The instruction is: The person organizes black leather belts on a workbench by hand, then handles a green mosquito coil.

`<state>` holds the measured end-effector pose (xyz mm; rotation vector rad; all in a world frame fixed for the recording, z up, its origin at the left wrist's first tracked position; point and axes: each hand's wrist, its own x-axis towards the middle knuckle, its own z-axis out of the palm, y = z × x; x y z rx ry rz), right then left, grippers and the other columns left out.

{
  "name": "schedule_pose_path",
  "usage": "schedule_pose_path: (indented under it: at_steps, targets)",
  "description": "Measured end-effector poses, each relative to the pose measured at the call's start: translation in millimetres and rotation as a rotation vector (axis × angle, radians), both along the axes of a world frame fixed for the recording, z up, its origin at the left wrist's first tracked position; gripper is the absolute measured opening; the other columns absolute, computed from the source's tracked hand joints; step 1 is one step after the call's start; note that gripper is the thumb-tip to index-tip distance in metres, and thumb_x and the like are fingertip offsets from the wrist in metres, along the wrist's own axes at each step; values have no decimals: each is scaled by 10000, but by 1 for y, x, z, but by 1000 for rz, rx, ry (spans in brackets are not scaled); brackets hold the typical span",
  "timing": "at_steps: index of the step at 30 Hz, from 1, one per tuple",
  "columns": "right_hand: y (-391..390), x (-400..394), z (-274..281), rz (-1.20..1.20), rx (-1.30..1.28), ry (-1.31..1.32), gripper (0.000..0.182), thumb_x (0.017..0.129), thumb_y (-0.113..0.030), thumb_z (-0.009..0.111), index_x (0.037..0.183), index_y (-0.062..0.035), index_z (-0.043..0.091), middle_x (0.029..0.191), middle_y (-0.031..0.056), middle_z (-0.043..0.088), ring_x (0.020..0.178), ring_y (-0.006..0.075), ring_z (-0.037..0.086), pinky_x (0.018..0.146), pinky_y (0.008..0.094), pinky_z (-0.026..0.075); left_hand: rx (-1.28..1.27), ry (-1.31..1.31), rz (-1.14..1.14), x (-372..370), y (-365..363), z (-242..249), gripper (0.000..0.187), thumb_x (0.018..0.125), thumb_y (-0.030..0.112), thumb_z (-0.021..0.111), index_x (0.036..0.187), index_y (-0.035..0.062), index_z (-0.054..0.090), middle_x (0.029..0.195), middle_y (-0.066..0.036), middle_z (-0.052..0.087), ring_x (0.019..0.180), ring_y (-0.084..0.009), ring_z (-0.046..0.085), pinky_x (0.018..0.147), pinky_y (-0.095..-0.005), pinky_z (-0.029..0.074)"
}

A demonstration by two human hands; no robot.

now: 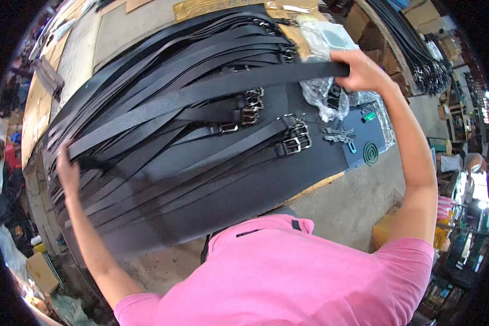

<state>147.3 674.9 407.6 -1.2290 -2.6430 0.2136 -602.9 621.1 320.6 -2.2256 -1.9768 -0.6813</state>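
A wide black leather belt (201, 93) is stretched across the table above the other belts. My right hand (358, 70) grips its right end, with the fingers wrapped round it. At the far left my left hand (68, 168) is closed on the other end. Beneath it lie bundles of black belts, with silver buckles (250, 108) in the middle and another buckle cluster (296, 138) nearer to me. A larger bundle of belts (201, 46) lies along the far side. Clear plastic wrapping (326, 98) sits just below my right hand.
The black-covered table (244, 187) has a yellowish near edge. On its right are a green coil (370, 154), a small green item (369, 117) and small metal pieces (339, 135). More belts (413, 43) hang over a rack at upper right. A clear plastic container (337, 37) stands behind.
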Motion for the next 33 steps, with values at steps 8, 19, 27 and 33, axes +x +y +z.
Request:
schedule_pose_path:
  at_steps: [8,19,27,33]
  targets:
    - [-56,-34,-88,67,-227,-175,357,630,-176,757,870,-32,536,824,154,589,821,390,606,690,471,485,48,302,268,-264,-140,60,475,757,-163,480,1194,-9,583,1116,-164,601,1079,-332,589,922,-403,472]
    - [-91,-91,-173,151,-204,-360,464,601,-237,783,948,-50,538,864,158,617,767,370,649,644,477,526,-484,663,780,-328,-233,-78,879,693,14,726,1445,285,361,1494,-53,365,1410,-309,290,1063,-694,250]
    - [-114,-88,-177,9,-171,-334,568,614,-257,810,1028,-33,492,940,152,583,898,335,625,774,436,493,-969,409,803,-206,-148,-98,1090,646,-76,635,1560,292,169,1652,-45,7,1513,-337,-30,1104,-731,118]
    - [-122,-71,-180,25,-96,-175,597,631,-349,820,1068,-29,570,1097,162,550,1025,338,555,846,445,467,-941,288,394,-61,-44,-64,793,680,-33,628,1436,99,426,1489,-133,411,1417,-297,329,1141,-617,203]
